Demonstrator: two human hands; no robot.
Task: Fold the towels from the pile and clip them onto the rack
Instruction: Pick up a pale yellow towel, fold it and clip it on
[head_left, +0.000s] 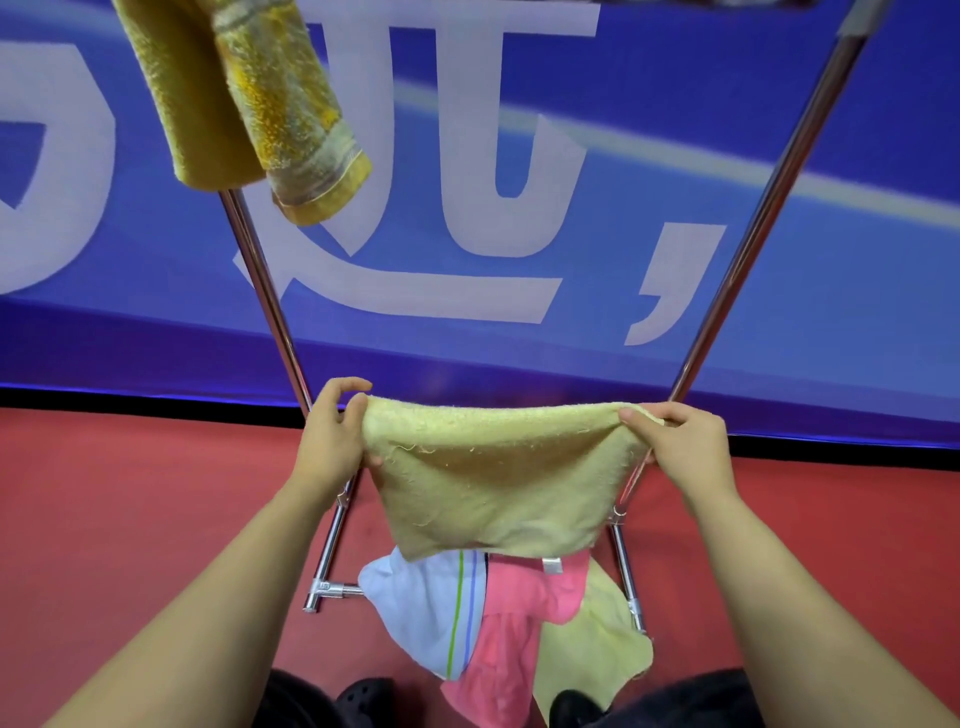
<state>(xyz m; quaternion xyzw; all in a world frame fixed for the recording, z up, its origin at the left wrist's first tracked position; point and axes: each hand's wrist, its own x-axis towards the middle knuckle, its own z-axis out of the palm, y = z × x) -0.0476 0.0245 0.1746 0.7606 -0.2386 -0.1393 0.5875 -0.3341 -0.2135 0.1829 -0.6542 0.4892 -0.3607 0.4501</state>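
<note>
Both hands were up and the pale yellow terry towel (493, 478) was stretched between them, its fuzzy top edge drawn nearly straight! The left hand (332, 436) pinched the top left corner, fingers curled over it; the right hand (680, 441) pinched the top right corner the same way. From that grip the cloth hung doubled, frayed threads along its fold, lower edge free in the air. Just outside each hand ran a shiny chrome rack tube (270, 306), the two splaying upward and leaving open room above the towel. Below the grip lay the pile: a white towel with green and blue stripes (426, 618), a pink towel (509, 639) and another pale yellow cloth (592, 654) on the red floor (130, 493). High to the left hung a mustard-yellow fluffy towel (244, 93).
</note>
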